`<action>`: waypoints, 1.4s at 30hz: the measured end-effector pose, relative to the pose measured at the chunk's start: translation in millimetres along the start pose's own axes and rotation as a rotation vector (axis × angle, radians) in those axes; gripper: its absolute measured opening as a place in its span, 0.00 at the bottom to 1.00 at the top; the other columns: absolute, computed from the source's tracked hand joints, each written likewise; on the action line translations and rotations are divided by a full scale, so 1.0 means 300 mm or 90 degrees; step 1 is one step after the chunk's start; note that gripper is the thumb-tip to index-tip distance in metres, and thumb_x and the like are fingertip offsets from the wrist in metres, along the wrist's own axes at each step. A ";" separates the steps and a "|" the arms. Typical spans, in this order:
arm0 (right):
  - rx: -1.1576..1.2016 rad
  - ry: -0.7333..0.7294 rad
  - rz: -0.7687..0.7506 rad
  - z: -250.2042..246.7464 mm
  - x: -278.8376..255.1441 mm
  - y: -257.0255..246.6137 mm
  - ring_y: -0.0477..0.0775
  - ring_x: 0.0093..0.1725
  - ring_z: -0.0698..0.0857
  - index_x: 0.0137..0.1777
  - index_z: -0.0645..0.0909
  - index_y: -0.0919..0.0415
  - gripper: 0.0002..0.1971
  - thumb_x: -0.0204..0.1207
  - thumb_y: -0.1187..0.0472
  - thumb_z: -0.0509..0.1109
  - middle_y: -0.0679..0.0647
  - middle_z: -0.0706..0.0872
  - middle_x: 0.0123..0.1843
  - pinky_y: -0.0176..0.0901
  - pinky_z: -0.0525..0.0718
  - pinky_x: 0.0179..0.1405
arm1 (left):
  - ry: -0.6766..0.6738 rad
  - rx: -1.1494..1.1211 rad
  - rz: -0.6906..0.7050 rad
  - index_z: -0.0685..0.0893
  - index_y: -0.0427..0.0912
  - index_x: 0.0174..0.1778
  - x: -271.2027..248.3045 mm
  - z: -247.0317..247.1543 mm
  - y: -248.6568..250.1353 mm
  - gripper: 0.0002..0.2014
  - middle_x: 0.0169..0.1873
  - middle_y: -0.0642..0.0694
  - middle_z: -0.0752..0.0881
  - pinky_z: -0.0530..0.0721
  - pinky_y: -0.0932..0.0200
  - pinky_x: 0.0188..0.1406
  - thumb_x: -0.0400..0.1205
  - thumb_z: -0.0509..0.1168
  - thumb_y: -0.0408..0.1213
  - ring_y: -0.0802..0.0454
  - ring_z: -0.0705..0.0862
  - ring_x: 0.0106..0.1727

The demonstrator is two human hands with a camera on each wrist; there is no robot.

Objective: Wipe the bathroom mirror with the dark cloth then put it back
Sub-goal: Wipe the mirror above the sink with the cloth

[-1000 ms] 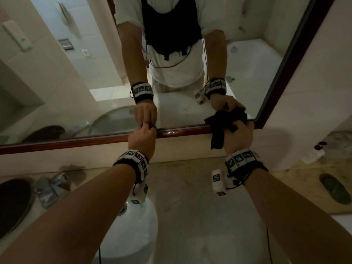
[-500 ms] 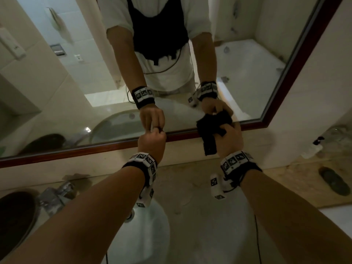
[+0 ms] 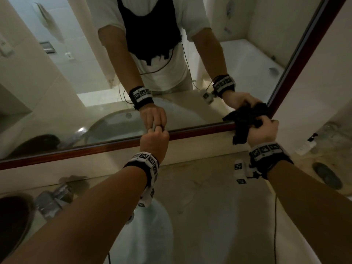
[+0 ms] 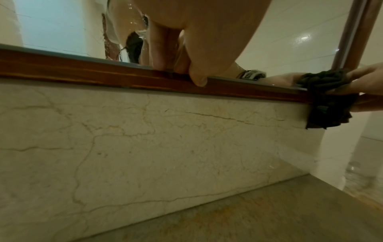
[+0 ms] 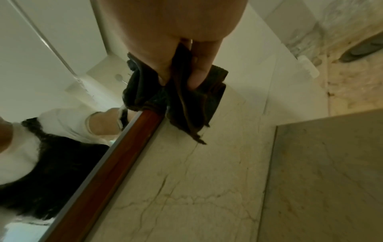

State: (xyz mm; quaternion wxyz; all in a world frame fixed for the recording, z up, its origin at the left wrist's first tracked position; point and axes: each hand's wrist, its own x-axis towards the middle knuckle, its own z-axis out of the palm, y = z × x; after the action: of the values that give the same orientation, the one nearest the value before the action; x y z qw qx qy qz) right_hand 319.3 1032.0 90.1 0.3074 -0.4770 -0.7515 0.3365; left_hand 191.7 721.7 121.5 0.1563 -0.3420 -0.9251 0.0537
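Note:
The mirror point(image 3: 76, 82) has a dark red wooden frame point(image 3: 95, 149). My right hand point(image 3: 261, 130) grips the bunched dark cloth point(image 3: 245, 119) and presses it onto the mirror's lower right corner, with one end hanging below the frame. In the right wrist view the thumb and fingers of the right hand point(image 5: 180, 81) pinch the cloth point(image 5: 186, 101) at the end of the frame point(image 5: 116, 147). My left hand point(image 3: 154, 138) is a fist against the bottom frame and holds nothing. The left wrist view shows the left hand point(image 4: 186, 70) on the frame point(image 4: 82, 72), and the cloth point(image 4: 327, 91) far right.
Below the mirror are a marble backsplash point(image 4: 145, 139) and a stone counter point(image 3: 209, 197). A white basin point(image 3: 148, 235) sits under my left forearm, with a chrome faucet point(image 3: 55, 199) to its left. A small bottle point(image 3: 306, 145) and a dark oval dish point(image 3: 325, 175) stand at the right.
My right hand has slid the cloth rightward along the mirror's lower edge into the corner. The left hand stays curled on the bottom frame.

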 end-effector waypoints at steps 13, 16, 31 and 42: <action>0.149 0.061 -0.188 0.008 -0.051 -0.030 0.59 0.54 0.78 0.58 0.81 0.68 0.15 0.72 0.65 0.75 0.69 0.72 0.64 0.45 0.81 0.57 | 0.035 0.010 -0.003 0.81 0.35 0.30 0.005 0.015 0.022 0.08 0.27 0.36 0.77 0.63 0.60 0.21 0.64 0.74 0.21 0.41 0.76 0.21; 0.066 -0.038 -0.199 0.064 -0.073 -0.001 0.64 0.54 0.79 0.58 0.82 0.66 0.13 0.75 0.64 0.74 0.66 0.70 0.67 0.50 0.83 0.54 | 0.010 0.034 -0.032 0.84 0.34 0.31 0.010 0.001 0.040 0.07 0.28 0.37 0.79 0.63 0.62 0.20 0.66 0.76 0.23 0.40 0.78 0.20; 0.031 -0.025 -0.202 -0.078 0.055 0.041 0.65 0.57 0.81 0.56 0.81 0.53 0.13 0.72 0.63 0.69 0.61 0.76 0.67 0.57 0.85 0.53 | -0.207 0.074 -0.142 0.86 0.43 0.48 0.027 -0.117 0.108 0.09 0.39 0.46 0.80 0.80 0.54 0.33 0.83 0.61 0.39 0.44 0.85 0.39; 0.014 -0.039 -0.157 -0.121 0.091 -0.017 0.67 0.56 0.81 0.58 0.85 0.61 0.14 0.72 0.68 0.68 0.64 0.75 0.66 0.55 0.83 0.54 | -0.114 -0.010 -0.077 0.80 0.47 0.65 0.118 -0.276 0.195 0.13 0.58 0.47 0.83 0.85 0.49 0.47 0.86 0.58 0.42 0.45 0.85 0.53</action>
State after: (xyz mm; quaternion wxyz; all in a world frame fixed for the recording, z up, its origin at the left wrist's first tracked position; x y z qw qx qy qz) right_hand 335.4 1063.2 119.1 0.3284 -0.3671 -0.8096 0.3192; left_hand 229.4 788.6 196.6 0.0734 -0.2810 -0.9546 0.0671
